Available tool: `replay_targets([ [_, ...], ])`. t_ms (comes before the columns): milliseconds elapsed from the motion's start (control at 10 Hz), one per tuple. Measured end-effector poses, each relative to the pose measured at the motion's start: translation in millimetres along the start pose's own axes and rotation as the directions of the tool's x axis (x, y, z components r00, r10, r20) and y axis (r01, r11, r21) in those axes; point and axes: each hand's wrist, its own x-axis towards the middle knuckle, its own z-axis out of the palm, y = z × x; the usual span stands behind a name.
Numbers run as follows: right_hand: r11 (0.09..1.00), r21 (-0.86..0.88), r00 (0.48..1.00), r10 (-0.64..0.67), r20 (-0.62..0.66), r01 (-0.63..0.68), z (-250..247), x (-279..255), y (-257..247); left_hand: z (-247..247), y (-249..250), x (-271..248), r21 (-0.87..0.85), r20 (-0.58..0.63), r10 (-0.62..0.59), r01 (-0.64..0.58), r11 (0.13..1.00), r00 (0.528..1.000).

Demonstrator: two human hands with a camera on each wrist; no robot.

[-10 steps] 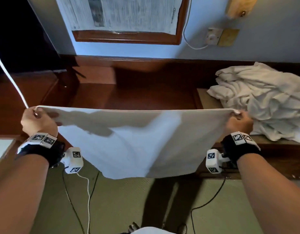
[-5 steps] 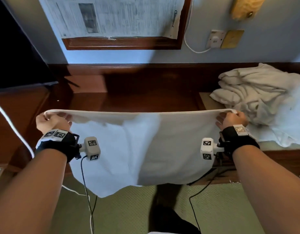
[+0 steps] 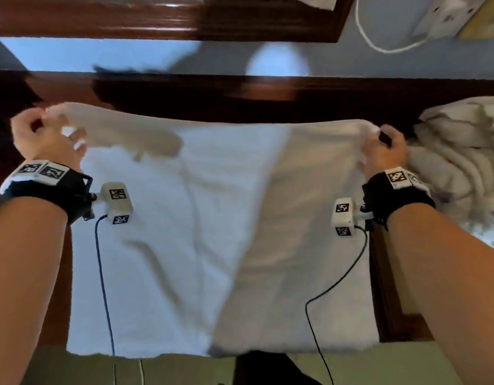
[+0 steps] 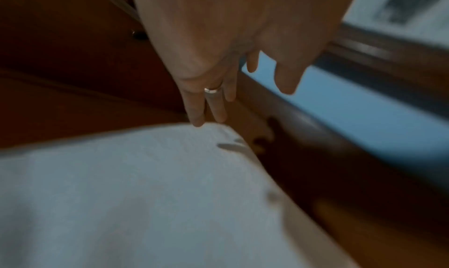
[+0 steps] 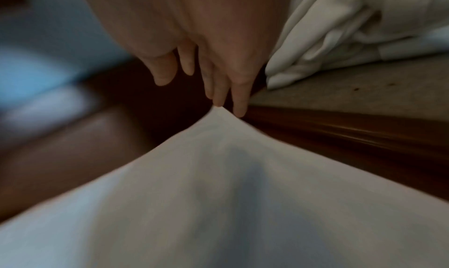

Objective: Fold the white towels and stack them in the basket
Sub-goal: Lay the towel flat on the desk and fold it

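Spreading white towel (image 3: 184, 232), seemingly creased

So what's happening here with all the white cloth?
A person is folding laundry. Their left hand and right hand each pinch a top corner of one white towel, holding it spread out flat between them over a dark wooden desk. It is not folded yet. A rumpled pile of more white towels waits at the right. No basket shows in these views.
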Motion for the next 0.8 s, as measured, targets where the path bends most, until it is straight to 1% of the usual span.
replay_targets([
  [100, 0.942, -0.327, 0.974, -0.002, 0.225, 0.077, 8, -13, 59, -2, -68, -21, 0.424, 0.131, 0.065, -0.115, 0.899, 0.989],
  [200, 0.649, -0.664, 0.87, 0.009, 0.494, 0.371, -6, -58, 124, -24, -130, -69, 0.799, 0.465, -0.192, -0.317, 0.511, 0.864],
  [300, 0.266, -0.817, 0.786, 0.239, 0.571, 0.512, -28, -88, 164, -70, -178, -108, 0.876, 0.43, -0.496, -0.482, 0.026, 0.754],
  [400, 0.121, -0.824, 0.772, 0.294, 0.563, 0.554, -30, -96, 172, -88, -192, -114, 0.866, 0.4, -0.516, -0.497, -0.058, 0.757],
  [500, 0.071, -0.819, 0.781, 0.265, 0.566, 0.569, -12, -76, 166, -69, -193, -84, 0.854, 0.412, -0.49, -0.513, -0.087, 0.768],
  [600, 0.117, -0.822, 0.79, 0.231, 0.568, 0.557, 17, -43, 156, -38, -185, -41, 0.824, 0.48, -0.483, -0.565, -0.037, 0.732],
  [700, 0.152, -0.853, 0.821, 0.231, 0.522, 0.499, 42, -19, 142, -19, -171, -28, 0.82, 0.545, -0.442, -0.564, 0.101, 0.713],
  [800, 0.172, -0.831, 0.816, 0.164, 0.554, 0.53, 36, -45, 140, -39, -168, -60, 0.819, 0.54, -0.448, -0.569, 0.082, 0.713],
])
